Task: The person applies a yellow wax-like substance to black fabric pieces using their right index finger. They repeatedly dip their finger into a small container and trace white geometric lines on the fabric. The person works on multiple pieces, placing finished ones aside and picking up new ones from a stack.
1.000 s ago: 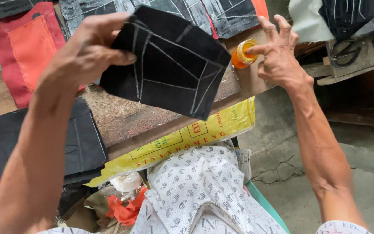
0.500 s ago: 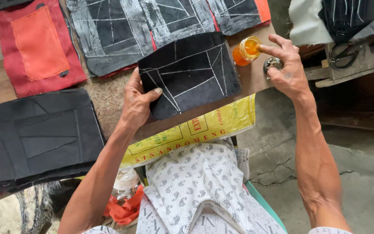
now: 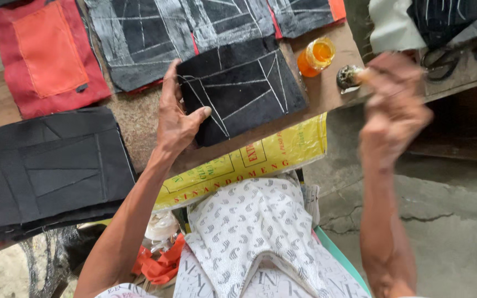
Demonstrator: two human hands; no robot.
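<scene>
Nearest the camera, the patterned lap cloth (image 3: 249, 232) covers the person's knees, with a yellow printed sheet (image 3: 249, 160) hanging off the near edge of the table (image 3: 139, 118). Just beyond it, the left hand (image 3: 175, 118) grips the left edge of the black panel (image 3: 247, 88), thumb on top and fingers over the far side, pinning it flat on the table. This panel bears white chalk lines and lies at the table's front, between the hand and the orange jar (image 3: 316, 55). To the right, the right hand (image 3: 393, 105) is raised off the table and clenched around a brush (image 3: 351, 77); the hand is motion-blurred, so the exact finger placement cannot be told. The brush head hovers just beside the jar, apart from the panel. A black stack (image 3: 51, 165) lies to the left; a red piece (image 3: 45, 49) and grey chalked panels (image 3: 155, 33) lie farther back, and scissors (image 3: 443, 55) sit at far right. Judged from this layout, the step in hand is applying the jar's contents to the panel. The next move calls for bringing the brush across to the chalked surface while the left hand keeps the panel from shifting.
</scene>
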